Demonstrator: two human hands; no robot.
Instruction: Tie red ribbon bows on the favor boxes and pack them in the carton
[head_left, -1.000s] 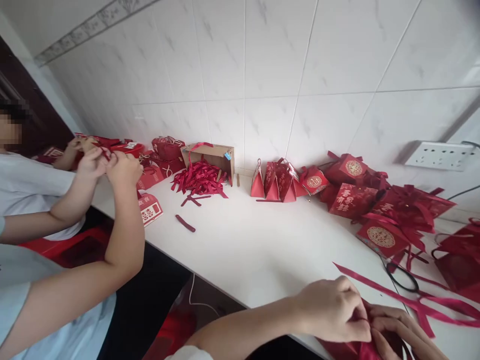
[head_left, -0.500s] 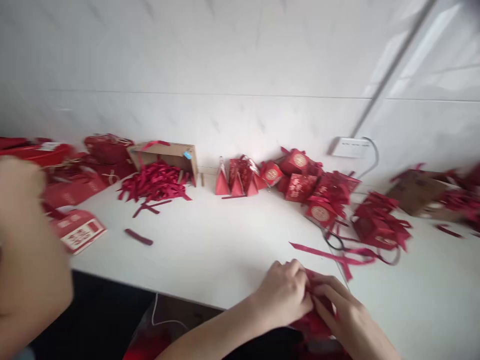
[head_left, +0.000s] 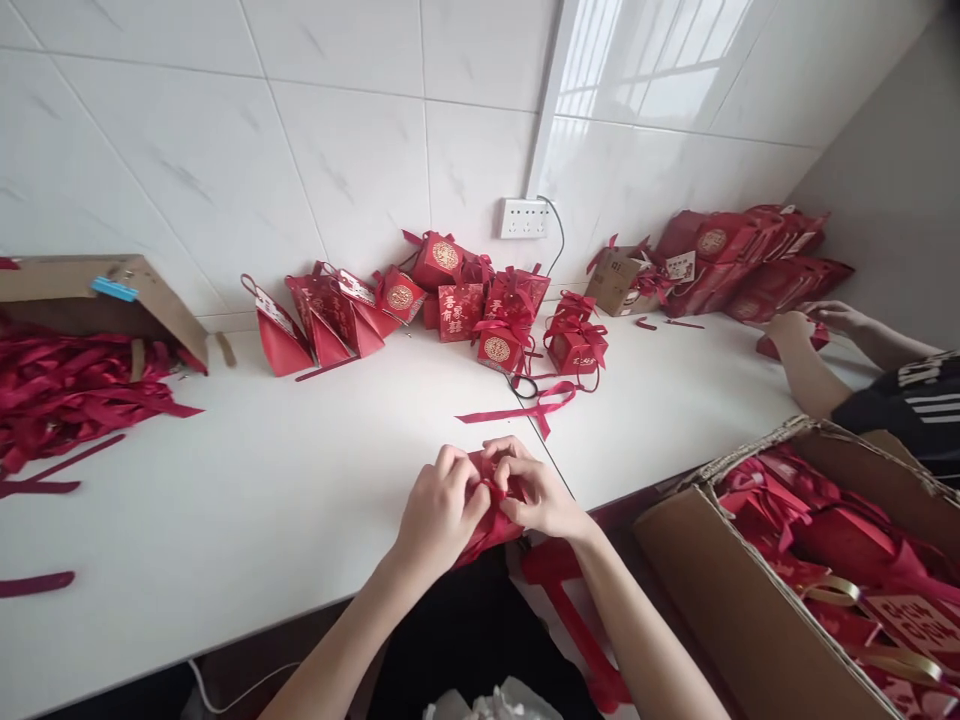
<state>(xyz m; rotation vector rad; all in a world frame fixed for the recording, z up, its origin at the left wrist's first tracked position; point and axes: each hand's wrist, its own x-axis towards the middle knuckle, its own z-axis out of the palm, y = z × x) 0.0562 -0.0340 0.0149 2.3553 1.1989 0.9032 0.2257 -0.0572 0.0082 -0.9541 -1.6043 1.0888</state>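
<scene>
A small red gift box (head_left: 489, 532) sits at the table's front edge, between my two hands. My left hand (head_left: 442, 508) is closed, its fingertips pinching red ribbon (head_left: 491, 489) on top of the box. From the other side, my right hand (head_left: 541, 497) pinches the same ribbon with bent fingers. How the ribbon is looped is partly hidden by my fingers. Just beyond my hands lies a loose red ribbon strip (head_left: 517, 412), with black-handled scissors (head_left: 523, 388) behind it.
Finished-looking red boxes (head_left: 459, 312) and pointed red boxes (head_left: 330, 320) stand along the wall. Cut ribbons (head_left: 75, 385) spill from a cardboard box (head_left: 169, 300) at left. At right, a large carton (head_left: 679, 540) holds red packages; beyond it another person's hands (head_left: 806, 325) handle a red box.
The view has swung right, bringing the large carton and the other person's hands into sight. Both my hands remain on the red box, their fingers now pinching ribbon on top.
</scene>
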